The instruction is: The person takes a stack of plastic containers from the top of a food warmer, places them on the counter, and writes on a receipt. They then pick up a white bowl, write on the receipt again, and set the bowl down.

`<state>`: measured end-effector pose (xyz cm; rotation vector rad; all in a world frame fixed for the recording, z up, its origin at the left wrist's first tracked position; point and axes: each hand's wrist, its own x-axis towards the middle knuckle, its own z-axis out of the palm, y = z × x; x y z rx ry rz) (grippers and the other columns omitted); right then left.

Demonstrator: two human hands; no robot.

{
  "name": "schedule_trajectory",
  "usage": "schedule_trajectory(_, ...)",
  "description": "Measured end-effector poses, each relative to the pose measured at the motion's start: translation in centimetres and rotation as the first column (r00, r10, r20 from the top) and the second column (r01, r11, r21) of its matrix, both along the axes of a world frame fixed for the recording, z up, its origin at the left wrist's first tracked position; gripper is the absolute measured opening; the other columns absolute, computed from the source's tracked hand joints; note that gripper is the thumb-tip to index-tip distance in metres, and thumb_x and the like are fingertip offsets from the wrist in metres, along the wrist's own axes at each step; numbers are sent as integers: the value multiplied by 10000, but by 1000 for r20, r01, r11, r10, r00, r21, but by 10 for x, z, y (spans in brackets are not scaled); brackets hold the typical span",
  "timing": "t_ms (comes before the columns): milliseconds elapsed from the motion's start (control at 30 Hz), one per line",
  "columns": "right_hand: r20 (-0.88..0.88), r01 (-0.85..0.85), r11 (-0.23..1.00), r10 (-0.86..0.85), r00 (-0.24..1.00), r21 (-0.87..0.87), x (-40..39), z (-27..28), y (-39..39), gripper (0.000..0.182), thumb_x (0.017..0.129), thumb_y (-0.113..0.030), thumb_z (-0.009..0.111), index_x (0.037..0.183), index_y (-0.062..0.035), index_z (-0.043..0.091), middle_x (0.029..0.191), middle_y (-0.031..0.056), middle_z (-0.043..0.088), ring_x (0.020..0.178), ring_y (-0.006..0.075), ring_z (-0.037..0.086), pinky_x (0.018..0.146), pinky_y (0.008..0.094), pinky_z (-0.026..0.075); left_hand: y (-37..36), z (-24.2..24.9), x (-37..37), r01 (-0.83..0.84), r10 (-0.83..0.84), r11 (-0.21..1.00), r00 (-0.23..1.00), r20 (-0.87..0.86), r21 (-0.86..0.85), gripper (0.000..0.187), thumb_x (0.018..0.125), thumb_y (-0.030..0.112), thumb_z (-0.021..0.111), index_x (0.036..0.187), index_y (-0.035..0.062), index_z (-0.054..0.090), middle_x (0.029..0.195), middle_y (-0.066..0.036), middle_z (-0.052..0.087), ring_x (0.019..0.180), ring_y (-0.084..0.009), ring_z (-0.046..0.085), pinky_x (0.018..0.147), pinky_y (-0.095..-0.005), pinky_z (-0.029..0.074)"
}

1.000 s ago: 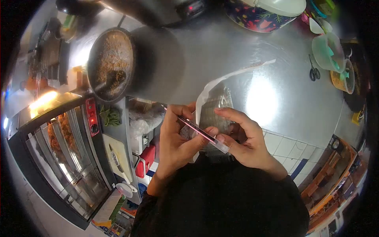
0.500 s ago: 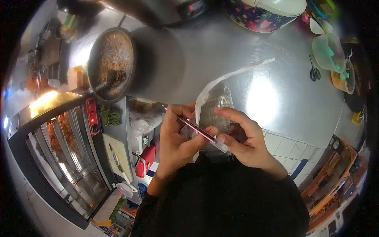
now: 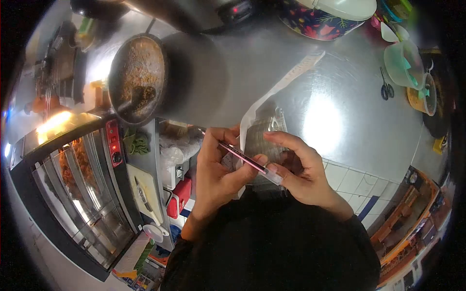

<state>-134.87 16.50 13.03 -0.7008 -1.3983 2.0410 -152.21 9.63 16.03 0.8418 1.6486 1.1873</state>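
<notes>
Writing: faint print is showing near the upper end of a white paper strip (image 3: pixel 272 93); chars. too small to read. Pale marks are running along the dark edge of a slim pink-and-black item (image 3: pixel 241 157); n/legible. No brand is reading clearly.

Hands: L hand (image 3: pixel 218 167) is gripping the slim item btwn thumb and fingers, grip closed on it. R hand (image 3: pixel 306 169) is touching the item's clear end w/ its thumb; index finger is lifting apart, so grip is looking part open. Other R fingers are curling behind; can't tell if they are holding anything. The item is lying aslant btwn both hands, in front of the torso, its clear end at R thumb. Strip is rising from beside L fingers and curving out over the metal worktop (image 3: pixel 262 53).

Containers: stacked clear plastic pieces (image 3: pixel 267 121) are sitting just behind the hands. Dark floral pot (image 3: pixel 318 24) is standing at the far edge w/ a white lid (image 3: pixel 347 7); contents hidden. Clear tub (image 3: pixel 400 60), far R, is holding sth. teal; 2nd tub (image 3: pixel 421 99), just beside, is showing orange-brown contents plus teal. Round pan (image 3: pixel 137 77), L, is carrying brown crumbly bits. Glass display case (image 3: pixel 87 194), lower L, is holding orange-brown food.

Other: scissors (image 3: pixel 386 87) are lying near the tubs; knife (image 3: pixel 141 194) is resting on a cutting board (image 3: pixel 150 186).
</notes>
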Motion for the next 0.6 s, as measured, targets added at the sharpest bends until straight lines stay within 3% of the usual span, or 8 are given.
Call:
schedule_trajectory(133,4,-11,999,12,1000,-30,0,6,3,474,902,-6,644,1354,20,505,1312,166,596,721,102,679,595,227,533,0,2,-2,32,-34,999,997,-67,-39,463,734,111,832,998,29,461,1104,-172,651,899,-116,592,819,-282,498)
schedule_trajectory(233,-13,0,999,0,1000,-39,-1,3,2,481,896,-1,646,1355,23,502,1316,167,594,719,102,678,592,225,530,1,5,-1,0,-2,997,1000,-24,-82,464,731,119,831,1002,29,465,1098,-172,653,903,-122,596,821,-283,499)
schedule_trajectory(600,-37,13,1000,-12,999,15,-2,-2,2,465,913,1,628,1361,15,505,1313,176,592,714,100,674,599,228,532,3,2,-2,14,-16,999,998,-53,-44,461,737,110,827,1003,8,465,1115,-174,651,915,-122,594,837,-288,500)
